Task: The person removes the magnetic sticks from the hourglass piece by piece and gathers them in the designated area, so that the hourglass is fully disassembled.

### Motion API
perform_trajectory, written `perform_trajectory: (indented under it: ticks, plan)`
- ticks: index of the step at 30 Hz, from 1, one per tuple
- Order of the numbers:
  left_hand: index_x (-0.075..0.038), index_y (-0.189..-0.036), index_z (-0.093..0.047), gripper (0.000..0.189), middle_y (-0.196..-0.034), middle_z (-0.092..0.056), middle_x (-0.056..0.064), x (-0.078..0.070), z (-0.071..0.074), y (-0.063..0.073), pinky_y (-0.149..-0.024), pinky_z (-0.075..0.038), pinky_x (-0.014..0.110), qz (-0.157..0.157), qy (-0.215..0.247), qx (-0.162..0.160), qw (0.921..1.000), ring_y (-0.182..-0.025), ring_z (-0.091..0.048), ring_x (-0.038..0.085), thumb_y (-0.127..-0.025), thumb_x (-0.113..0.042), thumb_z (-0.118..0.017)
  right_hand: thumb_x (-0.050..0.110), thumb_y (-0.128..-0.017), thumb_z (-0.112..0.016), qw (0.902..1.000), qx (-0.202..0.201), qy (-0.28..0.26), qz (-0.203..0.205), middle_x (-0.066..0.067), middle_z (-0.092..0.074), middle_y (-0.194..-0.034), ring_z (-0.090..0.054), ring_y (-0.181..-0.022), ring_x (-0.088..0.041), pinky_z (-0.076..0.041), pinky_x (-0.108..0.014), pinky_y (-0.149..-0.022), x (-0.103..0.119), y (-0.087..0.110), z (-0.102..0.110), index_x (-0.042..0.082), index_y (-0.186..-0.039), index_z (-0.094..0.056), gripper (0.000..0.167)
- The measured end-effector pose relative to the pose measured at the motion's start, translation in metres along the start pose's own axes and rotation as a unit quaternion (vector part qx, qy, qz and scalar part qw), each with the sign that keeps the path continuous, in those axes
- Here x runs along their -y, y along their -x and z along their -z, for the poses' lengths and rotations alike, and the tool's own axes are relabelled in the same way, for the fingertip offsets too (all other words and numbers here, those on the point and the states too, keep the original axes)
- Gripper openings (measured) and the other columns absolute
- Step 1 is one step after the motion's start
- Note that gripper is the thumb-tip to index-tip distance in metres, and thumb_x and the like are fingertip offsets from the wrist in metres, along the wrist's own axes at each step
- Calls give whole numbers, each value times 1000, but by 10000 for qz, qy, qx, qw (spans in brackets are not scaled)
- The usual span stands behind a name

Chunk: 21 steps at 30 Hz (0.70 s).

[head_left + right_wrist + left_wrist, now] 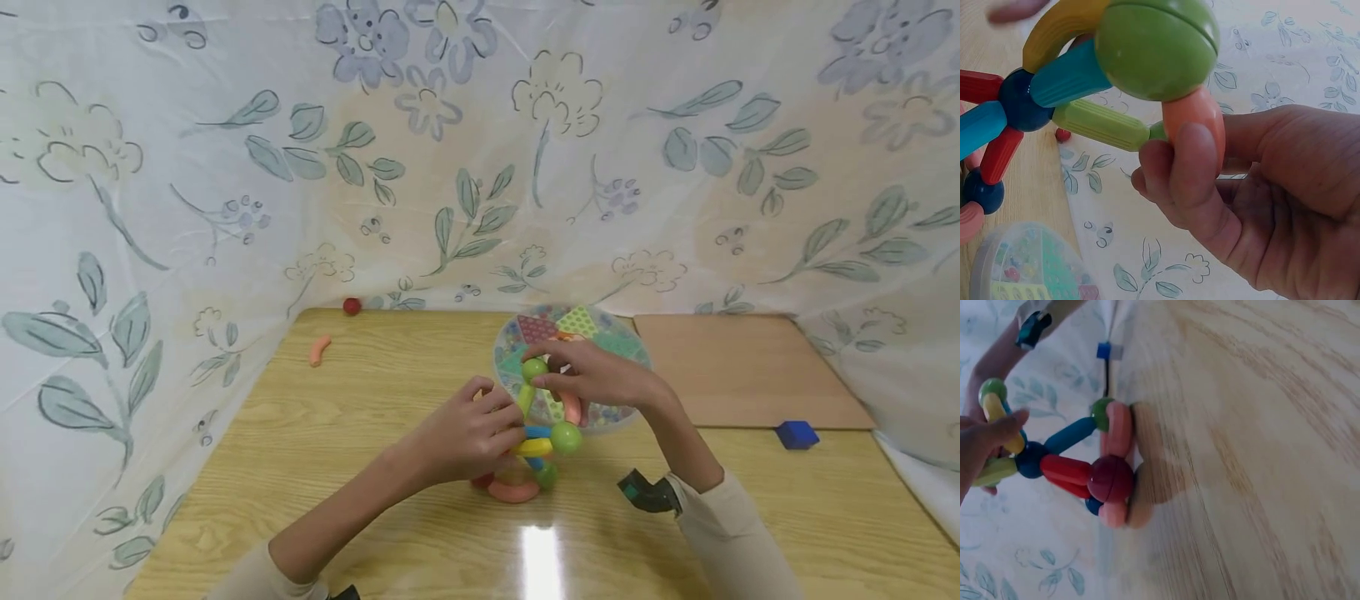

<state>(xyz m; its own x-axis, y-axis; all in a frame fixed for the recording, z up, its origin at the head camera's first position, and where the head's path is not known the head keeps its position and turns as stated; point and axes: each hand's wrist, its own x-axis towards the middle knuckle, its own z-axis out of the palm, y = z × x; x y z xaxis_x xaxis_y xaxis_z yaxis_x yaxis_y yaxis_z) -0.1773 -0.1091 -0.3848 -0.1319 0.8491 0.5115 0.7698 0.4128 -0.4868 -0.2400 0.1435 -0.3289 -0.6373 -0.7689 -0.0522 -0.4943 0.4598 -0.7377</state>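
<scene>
A construction of coloured rods and balls, apparently a magnetic building toy, stands on the table. Around its upper part, the left hand point(468, 433) grips near a yellow curved rod point(996, 409) and a navy ball point(1032, 459). The right hand point(600, 375) pinches a salmon curved rod point(1194, 106), one end of which meets a large green ball point(1157, 47). Another green ball point(534, 370) tops a light green rod point(1100, 125) by the right fingers. Low down, a dark red ball point(1111, 479) and salmon curved rods point(513, 492) touch the table.
Behind the hands lies a round patterned lidded container point(633, 342). A wooden board point(750, 371) and a blue block point(797, 434) lie to the right. At the far left are a loose salmon curved rod point(320, 350) and a red ball point(352, 307). Floral cloth point(450, 167) surrounds the table.
</scene>
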Motion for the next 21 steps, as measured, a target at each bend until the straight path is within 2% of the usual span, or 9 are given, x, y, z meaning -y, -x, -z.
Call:
perform_trajectory:
  ticks: [3,6,14,18,21]
  plan:
    - [-23,-94,-73,18,-98,-73,-14,-3,2,-3,-94,-42,35,2,-279,162,9995,-96,-59,10,-95,-42,-75,22,-107,-60,9998,-58,137,135,-5,-63,-76,-59,-50,-11,-55,-27,-61,-2,0,0,6,-139,-57,36]
    - [-24,-94,-70,14,-97,-74,-15,-5,4,-3,-94,-39,38,91,-325,246,9991,-96,-58,10,-99,-37,-70,21,-107,-60,9994,-75,239,237,-7,-65,-78,-58,-51,-9,-54,-26,-62,-2,0,0,5,-139,-58,36]
    - [-25,-93,-68,10,-94,-76,-17,-7,5,-3,-93,-35,46,233,-32,189,9995,-97,-57,10,-100,-29,-63,21,-107,-60,9995,-35,209,246,-9,-67,-83,-60,-48,-9,-56,-27,-61,-1,-1,2,5,-140,-59,36]
    - [-24,-102,-72,8,-100,-78,-16,-5,3,0,-94,-32,47,381,563,117,9976,-104,-61,11,-95,-27,-70,20,-107,-61,9994,-19,219,260,-9,-66,-81,-60,-47,-9,-56,-28,-59,-1,0,2,4,-139,-60,36]
    - [-20,-111,-72,19,-105,-77,-13,-2,4,4,-95,-29,47,625,1391,-23,9883,-110,-63,12,-93,-26,-77,20,-107,-61,9995,-25,186,244,-8,-65,-81,-60,-47,-9,-57,-28,-57,-1,-1,1,3,-139,-60,36]
